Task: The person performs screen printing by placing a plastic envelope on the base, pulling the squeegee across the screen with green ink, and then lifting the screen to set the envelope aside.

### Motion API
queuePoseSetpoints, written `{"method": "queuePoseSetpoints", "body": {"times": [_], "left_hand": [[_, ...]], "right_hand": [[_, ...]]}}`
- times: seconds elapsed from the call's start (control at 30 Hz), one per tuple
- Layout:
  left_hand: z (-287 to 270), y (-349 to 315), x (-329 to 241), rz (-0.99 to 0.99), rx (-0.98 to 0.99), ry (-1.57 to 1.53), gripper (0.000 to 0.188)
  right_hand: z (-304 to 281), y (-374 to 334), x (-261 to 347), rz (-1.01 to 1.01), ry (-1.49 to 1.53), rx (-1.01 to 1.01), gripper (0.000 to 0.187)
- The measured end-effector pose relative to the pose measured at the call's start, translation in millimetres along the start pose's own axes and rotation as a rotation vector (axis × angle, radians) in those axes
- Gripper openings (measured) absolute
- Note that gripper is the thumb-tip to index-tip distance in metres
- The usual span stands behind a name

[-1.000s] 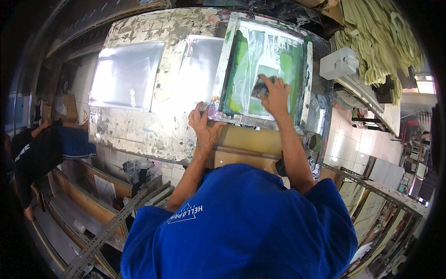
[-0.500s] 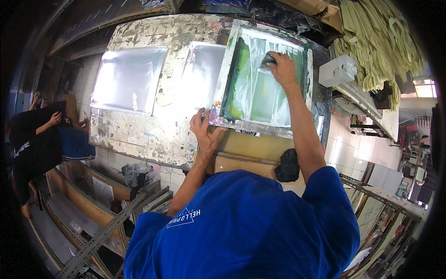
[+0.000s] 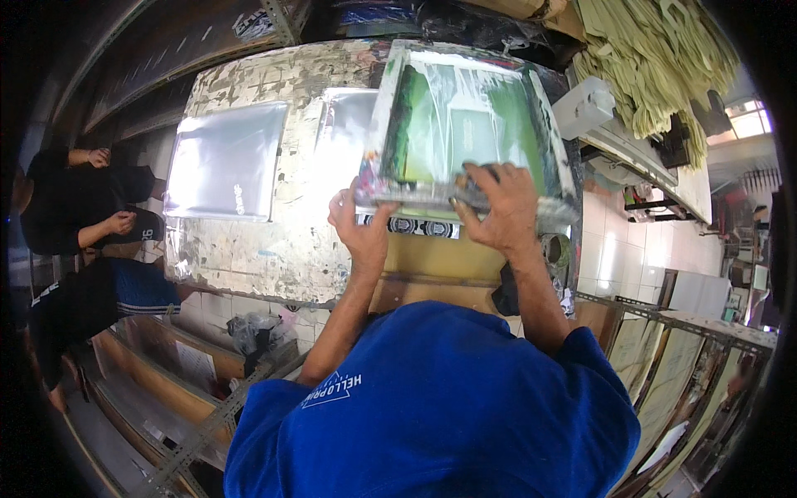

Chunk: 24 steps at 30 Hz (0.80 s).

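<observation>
A wooden screen-printing frame [image 3: 384, 112] with green, ink-smeared mesh stands tilted on the worktable, its near edge raised and smeared by motion. My left hand [image 3: 363, 232] grips its near left corner, thumb below and fingers above. Along the same near edge, my right hand [image 3: 508, 207] holds the frame, fingers bent over it and thumb to the left. Something dark shows at those right fingers; its kind is hidden. Below the raised edge a black-and-white patterned strip [image 3: 415, 227] is visible. Left of the frame lie a clear plastic sheet [image 3: 224, 162] with small pale print and another sheet [image 3: 344, 120], partly covered.
The paint-stained worktable [image 3: 241, 257] extends left. A whitish plastic jug [image 3: 584, 109] stands right of the frame, near hanging pale yellow strips [image 3: 656, 58]. A black cloth bundle [image 3: 505, 297] is by my right forearm. Someone in dark clothes [image 3: 79, 203] is at the far left.
My right hand has come from the dark scraper on the mesh down to the frame's near edge. My left hand has closed on the corner, and the near edge has risen.
</observation>
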State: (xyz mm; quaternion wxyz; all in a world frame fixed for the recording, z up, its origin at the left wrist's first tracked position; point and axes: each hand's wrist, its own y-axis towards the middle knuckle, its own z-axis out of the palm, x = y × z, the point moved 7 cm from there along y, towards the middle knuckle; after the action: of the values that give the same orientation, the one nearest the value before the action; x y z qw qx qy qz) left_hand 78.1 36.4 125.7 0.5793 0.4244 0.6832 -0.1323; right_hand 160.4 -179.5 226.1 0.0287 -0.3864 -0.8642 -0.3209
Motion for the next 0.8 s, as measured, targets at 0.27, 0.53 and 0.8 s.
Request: {"method": "queuePoseSetpoints", "body": {"times": [0.27,0.53,0.8], "left_hand": [[-16.5,52.5,45.2,-0.035,-0.109,0.081,0.047],[-21.0,1.7,120.9,0.014,-0.073,1.015,0.031],[-11.2,32.3,75.8,0.163,-0.177,0.698,0.015]], "right_hand": [[-73.1,124.5,-20.1,-0.083,-0.13,-0.208,0.042],[-98.0,163.7,-13.6,-0.019,-0.022,-0.209,0.039],[-96.0,168.8,-22.9,0.019,0.017,-0.204,0.039]]}}
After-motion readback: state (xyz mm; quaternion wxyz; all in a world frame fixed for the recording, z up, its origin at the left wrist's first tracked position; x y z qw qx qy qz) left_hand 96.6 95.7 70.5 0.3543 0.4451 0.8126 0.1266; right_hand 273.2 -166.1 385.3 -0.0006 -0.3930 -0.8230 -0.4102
